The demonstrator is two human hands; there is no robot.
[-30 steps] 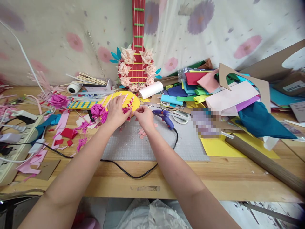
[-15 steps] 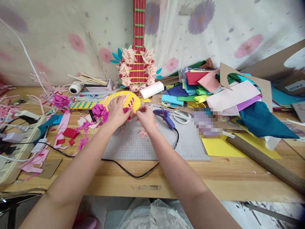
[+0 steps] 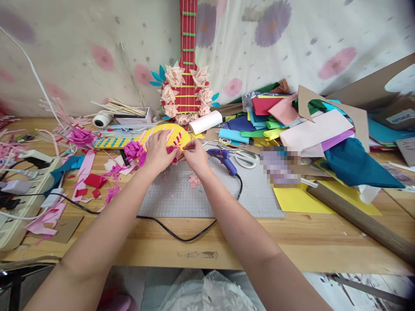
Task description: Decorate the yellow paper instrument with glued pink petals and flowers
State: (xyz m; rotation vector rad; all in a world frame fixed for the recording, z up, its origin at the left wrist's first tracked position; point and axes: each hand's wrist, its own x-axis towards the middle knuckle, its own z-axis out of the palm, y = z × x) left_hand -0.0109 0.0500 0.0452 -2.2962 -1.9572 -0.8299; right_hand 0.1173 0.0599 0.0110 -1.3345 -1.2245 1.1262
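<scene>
yellow toy guitar: across the far left corner of the cutting mat, body flat, rounded. left hand spreads over it; right hand bunches at its rim; i cannot tell whether either grips. excess thumb pressure could crush the crinkled magenta flowers. glue gun, smooth-surfaced: on the mat.

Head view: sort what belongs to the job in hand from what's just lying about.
In the job:
yellow guitar, being handled
pink flowers along its near edge
glue gun, probably, lying close by on the mat

Seemingly just lying about:
red guitar, upright at the back
scissors
white roll
sticks
brown tube
</scene>
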